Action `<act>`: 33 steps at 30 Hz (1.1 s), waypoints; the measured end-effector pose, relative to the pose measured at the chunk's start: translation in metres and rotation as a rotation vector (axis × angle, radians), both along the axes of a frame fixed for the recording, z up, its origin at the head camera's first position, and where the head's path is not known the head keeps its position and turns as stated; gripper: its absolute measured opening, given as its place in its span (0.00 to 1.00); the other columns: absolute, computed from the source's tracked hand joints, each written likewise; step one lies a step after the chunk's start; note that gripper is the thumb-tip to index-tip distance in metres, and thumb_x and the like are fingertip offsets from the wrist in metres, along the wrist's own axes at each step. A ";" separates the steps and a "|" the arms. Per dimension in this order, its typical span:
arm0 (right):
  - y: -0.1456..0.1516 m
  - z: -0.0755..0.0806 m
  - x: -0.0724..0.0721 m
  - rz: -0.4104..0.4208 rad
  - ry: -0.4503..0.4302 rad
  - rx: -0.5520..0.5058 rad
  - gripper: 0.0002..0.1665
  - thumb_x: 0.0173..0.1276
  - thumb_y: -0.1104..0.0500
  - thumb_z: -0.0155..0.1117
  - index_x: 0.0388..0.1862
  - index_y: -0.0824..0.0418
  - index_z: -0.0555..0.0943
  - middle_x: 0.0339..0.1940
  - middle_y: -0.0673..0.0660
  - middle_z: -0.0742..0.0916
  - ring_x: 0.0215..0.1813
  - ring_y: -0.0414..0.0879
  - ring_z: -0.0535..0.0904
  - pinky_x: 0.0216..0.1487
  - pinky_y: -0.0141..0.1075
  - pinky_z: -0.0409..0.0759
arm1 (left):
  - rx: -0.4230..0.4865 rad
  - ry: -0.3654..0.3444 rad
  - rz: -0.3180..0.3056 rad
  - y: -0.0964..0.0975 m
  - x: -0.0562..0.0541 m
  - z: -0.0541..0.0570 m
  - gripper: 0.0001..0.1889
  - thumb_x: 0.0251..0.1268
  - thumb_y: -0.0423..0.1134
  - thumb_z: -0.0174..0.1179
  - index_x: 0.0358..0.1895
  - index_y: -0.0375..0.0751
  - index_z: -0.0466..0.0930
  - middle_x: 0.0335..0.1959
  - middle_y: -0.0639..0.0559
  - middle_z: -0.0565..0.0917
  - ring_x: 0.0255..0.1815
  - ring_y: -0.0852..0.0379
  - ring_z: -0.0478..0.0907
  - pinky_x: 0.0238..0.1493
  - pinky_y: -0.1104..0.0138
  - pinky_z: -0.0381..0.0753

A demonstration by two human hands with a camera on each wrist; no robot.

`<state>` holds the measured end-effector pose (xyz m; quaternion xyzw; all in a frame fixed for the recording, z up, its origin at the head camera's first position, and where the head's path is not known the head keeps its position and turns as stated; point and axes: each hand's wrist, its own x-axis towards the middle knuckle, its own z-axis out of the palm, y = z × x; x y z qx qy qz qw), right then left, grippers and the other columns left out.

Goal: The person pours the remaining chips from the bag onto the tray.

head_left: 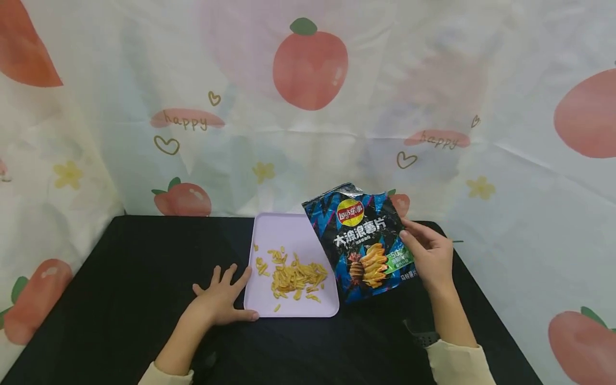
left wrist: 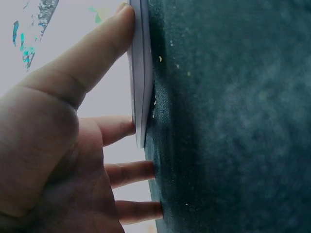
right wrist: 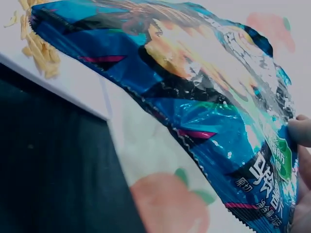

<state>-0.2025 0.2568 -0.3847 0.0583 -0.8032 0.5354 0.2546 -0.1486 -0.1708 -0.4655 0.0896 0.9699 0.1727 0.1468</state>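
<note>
A pale purple tray lies on the black table with a pile of small yellow chip pieces on it. My left hand is at the tray's left side, fingers spread and fairly straight. In the left wrist view its thumb and index fingertip touch the tray's edge, and two other fingertips reach the table. My right hand pinches a blue and black Lay's potato chip bag by its right side. The bag is tilted, its torn silvery top up, and in the head view it overlaps the tray's right edge.
The black tablecloth covers the table, with a few tiny crumbs beside the tray. Behind and around it hangs a pale fruit-patterned curtain. A dark strap sits at my right wrist.
</note>
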 end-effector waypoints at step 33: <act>-0.003 -0.080 0.005 -0.156 -0.427 0.461 0.35 0.76 0.47 0.56 0.76 0.61 0.66 0.72 0.71 0.71 0.71 0.69 0.66 0.67 0.67 0.62 | 0.041 0.017 -0.007 -0.027 0.009 -0.008 0.58 0.48 0.74 0.65 0.80 0.51 0.53 0.78 0.35 0.56 0.76 0.22 0.47 0.54 0.17 0.48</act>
